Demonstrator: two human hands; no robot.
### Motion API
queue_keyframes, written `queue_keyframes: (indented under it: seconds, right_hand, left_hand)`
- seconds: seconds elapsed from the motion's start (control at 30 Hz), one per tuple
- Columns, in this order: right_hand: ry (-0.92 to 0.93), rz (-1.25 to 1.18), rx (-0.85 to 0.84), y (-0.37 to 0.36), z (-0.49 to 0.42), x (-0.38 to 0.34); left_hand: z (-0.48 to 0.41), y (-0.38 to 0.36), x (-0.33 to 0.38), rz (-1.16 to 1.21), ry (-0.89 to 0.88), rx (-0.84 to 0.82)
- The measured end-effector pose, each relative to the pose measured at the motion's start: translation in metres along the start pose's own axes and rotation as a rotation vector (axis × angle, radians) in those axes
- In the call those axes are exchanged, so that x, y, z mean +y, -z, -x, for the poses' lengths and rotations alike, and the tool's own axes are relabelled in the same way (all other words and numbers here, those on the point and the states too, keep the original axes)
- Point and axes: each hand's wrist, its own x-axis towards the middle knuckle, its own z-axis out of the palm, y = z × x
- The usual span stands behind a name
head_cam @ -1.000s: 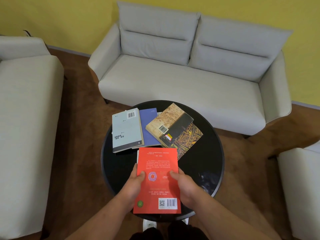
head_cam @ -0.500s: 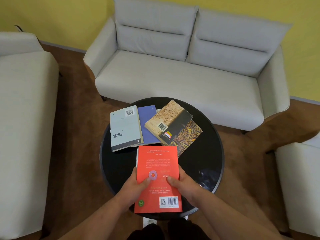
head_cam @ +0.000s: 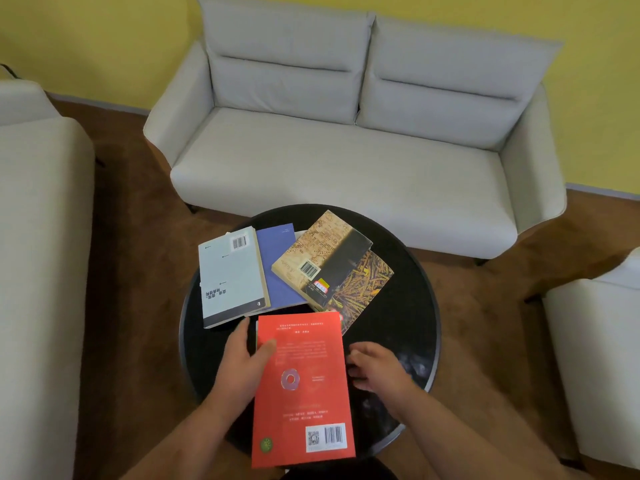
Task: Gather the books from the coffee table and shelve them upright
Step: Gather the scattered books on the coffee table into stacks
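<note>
A red book lies back cover up over the near part of the round black coffee table, its near end past the table's rim. My left hand holds its left edge, thumb on the cover. My right hand hovers just right of the book with fingers loosely curled, holding nothing. Farther back on the table lie a pale grey book, a blue book partly under it, a tan and black book, and a dark book with an orange pattern beneath that one.
A grey two-seat sofa stands behind the table against a yellow wall. Another grey sofa fills the left side and a pale armchair the right. Brown carpet surrounds the table. No shelf is in view.
My right hand has let go of the red book and moved off to its right. My left hand has slid farther up the book's left edge.
</note>
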Motion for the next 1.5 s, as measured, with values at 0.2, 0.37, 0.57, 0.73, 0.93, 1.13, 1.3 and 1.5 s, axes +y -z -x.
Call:
queue_keyframes:
  seconds: [0.2,0.37,0.57,0.73,0.93,1.13,1.3,1.5]
  right_hand:
    - [-0.124,-0.18,0.076,0.041,-0.051,-0.025]
    - [-0.181,-0.402,0.047,0.048,-0.08,-0.045]
    - [-0.242,-0.588,0.058,0.041,-0.098,-0.046]
    - [-0.288,-0.682,0.054,0.036,-0.109,-0.05]
    - [-0.267,-0.698,0.064,0.031,-0.114,-0.063]
    - [-0.108,-0.572,0.189,0.046,-0.101,-0.078]
    - [0.07,-0.453,0.213,0.072,-0.061,-0.092]
    - [0.209,-0.441,0.296,0.075,-0.012,-0.085]
  left_hand:
    - [-0.072,-0.025,0.077,-0.362,-0.256,0.185]
    - [-0.139,-0.046,0.101,-0.567,-0.155,0.042]
    - [-0.17,-0.054,0.107,-0.965,-0.062,0.063]
    - [-0.174,-0.058,0.109,-0.746,0.034,0.013]
    - [-0.162,-0.064,0.112,-0.309,0.235,-0.07]
    - [-0.133,-0.061,0.119,0.25,0.297,-0.14]
    - [-0.08,-0.037,0.127,0.353,0.203,-0.125]
    - [0.011,-0.006,0.106,0.428,0.182,-0.141]
